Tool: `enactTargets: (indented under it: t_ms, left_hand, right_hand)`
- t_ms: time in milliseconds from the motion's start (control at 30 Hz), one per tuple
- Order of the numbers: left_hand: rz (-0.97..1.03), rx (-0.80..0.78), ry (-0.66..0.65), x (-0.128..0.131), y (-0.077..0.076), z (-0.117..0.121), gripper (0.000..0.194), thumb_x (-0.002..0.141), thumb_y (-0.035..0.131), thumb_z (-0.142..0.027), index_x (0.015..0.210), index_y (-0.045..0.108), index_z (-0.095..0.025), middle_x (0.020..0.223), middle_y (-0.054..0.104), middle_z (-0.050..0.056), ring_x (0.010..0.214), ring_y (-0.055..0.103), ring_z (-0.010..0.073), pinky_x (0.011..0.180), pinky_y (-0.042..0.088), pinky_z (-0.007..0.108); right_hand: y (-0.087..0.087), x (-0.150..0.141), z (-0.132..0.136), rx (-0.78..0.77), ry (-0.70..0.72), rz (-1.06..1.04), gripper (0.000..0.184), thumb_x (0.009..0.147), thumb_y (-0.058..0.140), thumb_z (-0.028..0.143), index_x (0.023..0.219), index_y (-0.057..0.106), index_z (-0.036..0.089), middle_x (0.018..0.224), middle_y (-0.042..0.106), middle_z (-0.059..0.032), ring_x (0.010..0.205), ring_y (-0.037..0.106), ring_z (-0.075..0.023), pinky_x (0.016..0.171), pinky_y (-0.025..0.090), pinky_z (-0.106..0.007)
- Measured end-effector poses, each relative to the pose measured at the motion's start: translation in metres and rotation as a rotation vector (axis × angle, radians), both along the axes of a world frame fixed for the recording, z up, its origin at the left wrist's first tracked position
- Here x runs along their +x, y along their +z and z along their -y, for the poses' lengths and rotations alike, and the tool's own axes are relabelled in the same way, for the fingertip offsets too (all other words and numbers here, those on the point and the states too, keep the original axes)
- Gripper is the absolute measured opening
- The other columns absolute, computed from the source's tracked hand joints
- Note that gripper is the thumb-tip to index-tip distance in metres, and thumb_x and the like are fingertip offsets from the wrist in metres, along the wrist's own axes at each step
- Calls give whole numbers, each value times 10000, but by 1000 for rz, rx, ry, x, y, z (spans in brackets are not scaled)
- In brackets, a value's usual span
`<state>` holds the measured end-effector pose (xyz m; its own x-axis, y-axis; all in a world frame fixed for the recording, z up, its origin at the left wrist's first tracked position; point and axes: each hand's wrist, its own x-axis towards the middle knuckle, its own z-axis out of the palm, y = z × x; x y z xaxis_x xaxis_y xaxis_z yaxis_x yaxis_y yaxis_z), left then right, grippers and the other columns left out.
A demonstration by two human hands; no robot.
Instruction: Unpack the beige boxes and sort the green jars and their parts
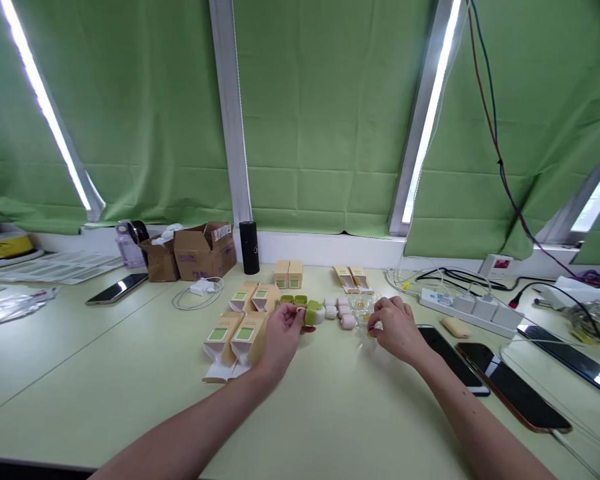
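Note:
My left hand is closed on a small rounded case, green on one side and white on the other, with a thin loop at its end. Small green cases lie just behind it. My right hand pinches a small clear plastic piece with a yellow spot; its exact kind is hard to make out. More clear pieces lie behind those fingers. Between my hands sit several pale pink and white rounded pieces. Open kraft boxes with green labels stand left of my left hand.
Farther back are two upright kraft boxes, two open flat ones, a black cylinder and a cardboard carton. Phones, a power strip and cables crowd the right side. A tablet-like device lies left.

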<state>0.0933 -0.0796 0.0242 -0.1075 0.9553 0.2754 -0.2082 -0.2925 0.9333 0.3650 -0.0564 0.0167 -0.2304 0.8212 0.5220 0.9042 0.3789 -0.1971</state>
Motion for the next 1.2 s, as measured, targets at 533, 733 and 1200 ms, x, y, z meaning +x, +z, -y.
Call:
enactTargets:
  t_ms: [533,733,1200]
  left_hand:
    - [28,-4,-21,2,-1,0,435,713,858,-510,827,620,-164,844,700,36,776,694,180,723,662,370]
    - [58,-27,-44,2,-1,0,431,700,876,-489,814,610,-168,824,697,26,783,701,185,740,654,365]
    - [172,-239,-274,1,5,5,348,678,841,-348,771,561,-165,694,731,66,574,721,194,590,583,298]
  right_hand:
    - [-1,2,-4,-146,-151,70,175,778,690,107,718,788,238,997,659,-112,1051,498,-306,904,333,-421]
    - [-4,3,-4,-38,-154,55,254,737,718,121,957,718,247,1020,647,-94,1046,505,-313,896,367,-427]
    - [15,-60,30,365,367,-153,494,924,515,94,1397,473,229,1346,629,-124,1269,558,-296,1067,466,-505]
